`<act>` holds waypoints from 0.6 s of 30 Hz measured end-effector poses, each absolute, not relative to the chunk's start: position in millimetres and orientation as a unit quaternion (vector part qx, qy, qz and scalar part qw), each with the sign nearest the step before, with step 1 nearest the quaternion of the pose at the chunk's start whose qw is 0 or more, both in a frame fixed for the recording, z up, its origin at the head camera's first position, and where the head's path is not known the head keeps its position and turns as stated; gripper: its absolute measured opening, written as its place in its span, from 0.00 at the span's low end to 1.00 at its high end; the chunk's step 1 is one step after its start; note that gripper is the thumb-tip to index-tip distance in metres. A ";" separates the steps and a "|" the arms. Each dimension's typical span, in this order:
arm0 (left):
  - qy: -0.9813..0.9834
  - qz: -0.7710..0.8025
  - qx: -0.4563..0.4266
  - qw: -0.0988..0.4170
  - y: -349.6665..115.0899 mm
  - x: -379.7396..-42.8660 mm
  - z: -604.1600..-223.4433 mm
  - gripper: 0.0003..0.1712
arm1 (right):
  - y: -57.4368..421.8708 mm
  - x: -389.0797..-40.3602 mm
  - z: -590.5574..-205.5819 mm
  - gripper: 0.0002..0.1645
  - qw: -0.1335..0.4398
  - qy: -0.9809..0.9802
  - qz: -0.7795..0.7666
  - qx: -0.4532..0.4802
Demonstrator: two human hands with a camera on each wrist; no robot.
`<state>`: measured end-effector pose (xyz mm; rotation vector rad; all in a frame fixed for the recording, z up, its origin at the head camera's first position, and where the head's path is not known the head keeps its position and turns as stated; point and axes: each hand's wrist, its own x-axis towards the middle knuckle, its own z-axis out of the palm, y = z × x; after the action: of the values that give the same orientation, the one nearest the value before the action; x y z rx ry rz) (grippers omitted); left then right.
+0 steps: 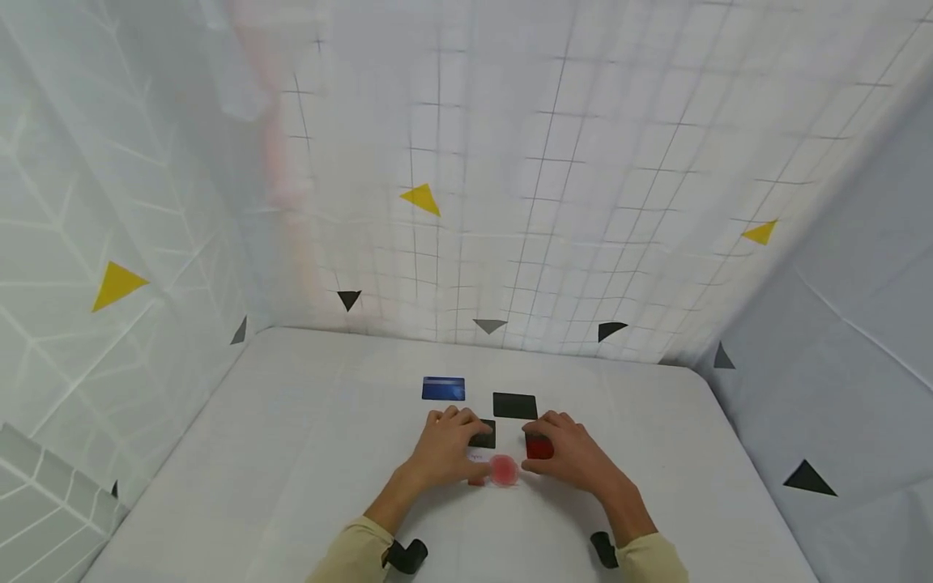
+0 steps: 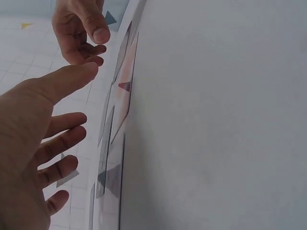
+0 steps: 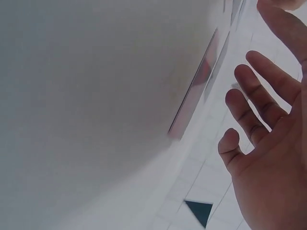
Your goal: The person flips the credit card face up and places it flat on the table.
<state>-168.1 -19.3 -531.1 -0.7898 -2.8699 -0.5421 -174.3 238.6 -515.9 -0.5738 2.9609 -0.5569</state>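
Note:
In the head view my left hand [image 1: 448, 449] is over the left part of a group of cards, partly covering a dark card [image 1: 484, 438] and a pale card with red marks [image 1: 476, 458]. Nothing shows in its loosely bent fingers [image 2: 64, 124]. Opposite it, my right hand [image 1: 571, 452] overlaps a red and dark card [image 1: 539, 447], its relaxed fingers [image 3: 252, 93] spread and holding nothing. Between the two thumbs lies a round pinkish-red shape [image 1: 503, 470]. A black card [image 1: 514, 405] is just beyond the right fingertips, and a blue card [image 1: 443, 389] lies farther left.
The cards lie on a white-covered table [image 1: 277, 470]. White grid-lined sheeting [image 1: 496, 162] rises behind it, with sheeting also at both sides. Yellow and dark triangles mark the sheets. Black straps with small devices [image 1: 408, 557] are on the wrists.

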 end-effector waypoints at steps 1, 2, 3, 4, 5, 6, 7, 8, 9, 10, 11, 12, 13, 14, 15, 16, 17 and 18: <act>-0.948 -0.177 -0.259 0.059 -16.8 -168.3 -530.5 0.32 | 242.4 -174.1 -516.6 0.34 0.037 0.965 -0.184 -0.181; -0.948 -0.176 -0.258 0.060 -14.2 -168.2 -529.5 0.32 | 246.2 -174.0 -517.1 0.34 0.038 0.966 -0.186 -0.176; -0.948 -0.174 -0.259 0.060 -11.8 -168.4 -528.9 0.32 | 249.7 -173.8 -517.6 0.34 0.038 0.966 -0.189 -0.172; -0.949 -0.170 -0.260 0.060 -9.3 -168.6 -528.3 0.33 | 253.3 -173.6 -518.0 0.34 0.037 0.966 -0.190 -0.170; -0.949 -0.166 -0.260 0.059 -6.5 -169.1 -528.4 0.33 | 256.8 -173.7 -518.8 0.34 0.038 0.967 -0.189 -0.169; -0.950 -0.163 -0.261 0.058 -3.3 -169.8 -528.6 0.33 | 260.5 -173.9 -519.7 0.34 0.038 0.967 -0.188 -0.168; -0.950 -0.158 -0.262 0.055 0.3 -170.5 -528.4 0.33 | 264.3 -174.0 -519.9 0.34 0.037 0.967 -0.188 -0.168; -0.951 -0.156 -0.262 0.052 4.4 -171.5 -528.5 0.33 | 268.1 -174.3 -520.6 0.34 0.035 0.968 -0.184 -0.167; -0.952 -0.151 -0.262 0.050 8.9 -173.0 -529.0 0.33 | 271.8 -174.7 -521.4 0.34 0.033 0.969 -0.180 -0.166; -0.953 -0.149 -0.260 0.047 13.8 -174.6 -529.6 0.33 | 275.4 -175.4 -522.8 0.35 0.031 0.971 -0.175 -0.163; -0.954 -0.147 -0.259 0.042 18.9 -176.3 -530.4 0.34 | 278.8 -176.2 -524.1 0.35 0.031 0.972 -0.171 -0.161; -0.954 -0.147 -0.258 0.039 23.9 -177.7 -530.7 0.34 | 281.7 -177.0 -525.3 0.35 0.031 0.973 -0.168 -0.157; -0.955 -0.144 -0.257 0.037 28.6 -178.9 -530.8 0.35 | 284.1 -177.9 -526.5 0.35 0.031 0.974 -0.166 -0.153; -0.956 -0.141 -0.255 0.035 32.9 -180.4 -532.1 0.35 | 285.9 -178.8 -527.9 0.35 0.033 0.975 -0.164 -0.149; -0.957 -0.138 -0.253 0.034 36.7 -181.2 -532.7 0.36 | 287.3 -179.3 -528.8 0.35 0.035 0.975 -0.164 -0.146; -0.958 -0.135 -0.249 0.032 40.0 -181.7 -533.6 0.36 | 288.3 -179.8 -529.4 0.36 0.036 0.975 -0.163 -0.146; -0.960 -0.130 -0.245 0.032 42.6 -181.9 -534.3 0.36 | 288.9 -180.0 -529.7 0.36 0.038 0.975 -0.164 -0.146; -0.962 -0.127 -0.240 0.032 44.9 -181.9 -535.2 0.36 | 289.4 -180.0 -529.8 0.35 0.040 0.975 -0.165 -0.146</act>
<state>-181.9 44.9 -535.2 -0.7403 -2.9609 -0.3909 -180.0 289.4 -529.8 -0.4481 2.9866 -0.5056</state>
